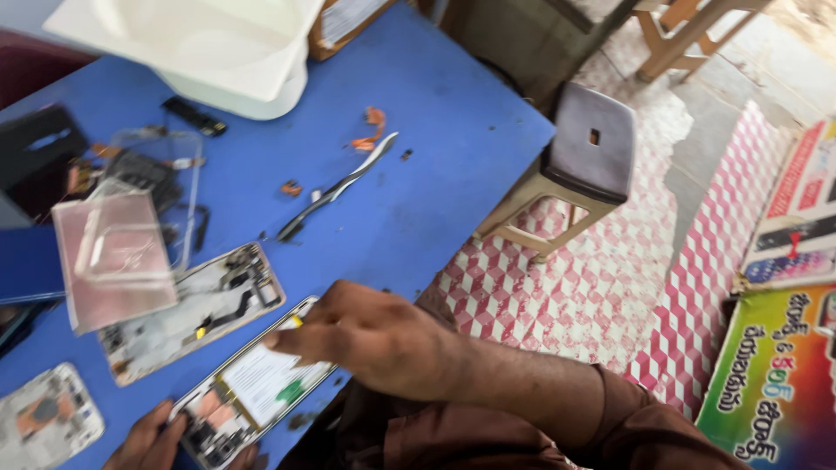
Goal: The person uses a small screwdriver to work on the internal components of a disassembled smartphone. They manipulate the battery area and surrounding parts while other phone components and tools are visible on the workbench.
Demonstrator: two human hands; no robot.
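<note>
Nearest the camera, the right hand [374, 339] reaches in from a brown sleeve [610, 418], its fingers curled loosely and the fingertips [277, 338] pressed onto an opened smartphone with its back removed, white battery and circuit board exposed [252, 383]. A small yellow tip [297, 321] shows at the fingertips; whether it is pinched there cannot be told. The left hand [161, 439], at the bottom edge, grips the lower end of this phone, its fingers closed against the frame, partly cut off by the picture border. The phone lies tilted at the near edge of a blue tabletop [435, 113], directly under both hands.

Just beyond the right hand's fingertips lies a second opened phone chassis, silver-grey with a black flex cable [192, 309]. Partly over it rests a pinkish translucent rectangular case [113, 257]. To the left of the left hand sits a third white phone back with a camera opening [43, 422].

Further out from the right hand, a long black-and-white strip [335, 187] lies diagonally on the table, with small orange flex pieces [370, 130] beyond it. A white plastic tray [218, 43] occupies the far end of the table.

Off the table, beyond the right forearm, a grey-topped plastic stool [583, 152] stands on a red-and-white patterned floor [592, 287].
</note>
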